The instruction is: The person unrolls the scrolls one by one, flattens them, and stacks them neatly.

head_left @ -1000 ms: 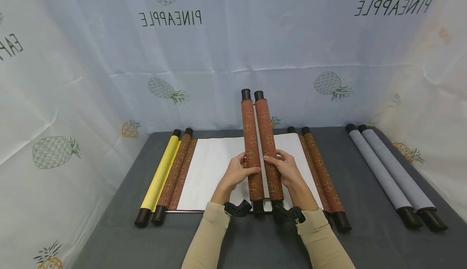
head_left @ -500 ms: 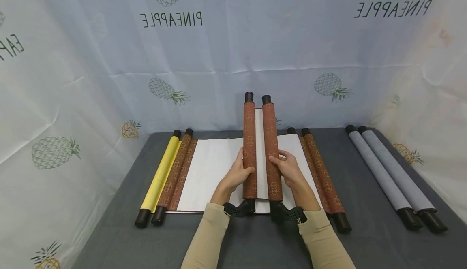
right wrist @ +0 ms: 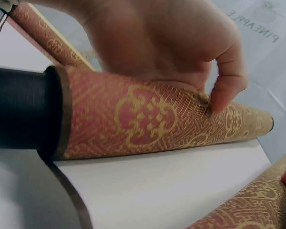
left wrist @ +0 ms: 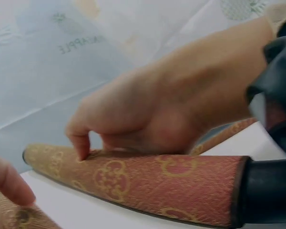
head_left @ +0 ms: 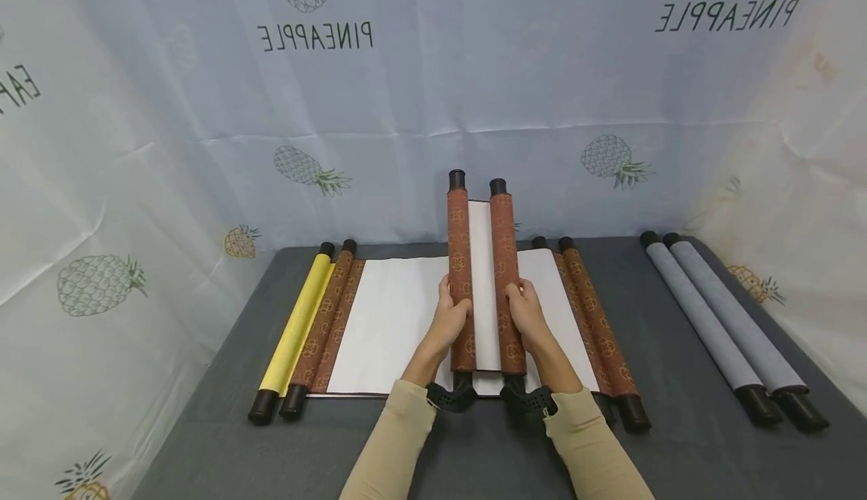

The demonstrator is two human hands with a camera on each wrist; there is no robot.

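Observation:
Above the table I hold a brown hanging scroll with gold flower patterns and black rod ends. My left hand (head_left: 445,321) grips its left roll (head_left: 459,259), thumb across the front. Around the right roll (head_left: 503,251) my right hand (head_left: 530,318) is curled. A narrow strip of white paper (head_left: 482,282) shows between the two rolls. In the left wrist view, the thumb of the left hand (left wrist: 133,109) presses on the patterned backing. The right wrist view has the right hand (right wrist: 167,43) on its roll the same way. The far-side fingers are mostly hidden.
Beneath lies another scroll spread out, its white sheet (head_left: 393,319) between brown rolls (head_left: 330,319) at left and right. A yellow scroll (head_left: 298,327) lies beside it on the left. Two grey rolls (head_left: 704,327) lie at the right of the dark table (head_left: 223,455). Pineapple-printed cloth (head_left: 433,71) hangs behind.
The two rolls have moved apart, so the white strip between them has widened. My right hand has shifted its hold, and both hands still grip their rolls.

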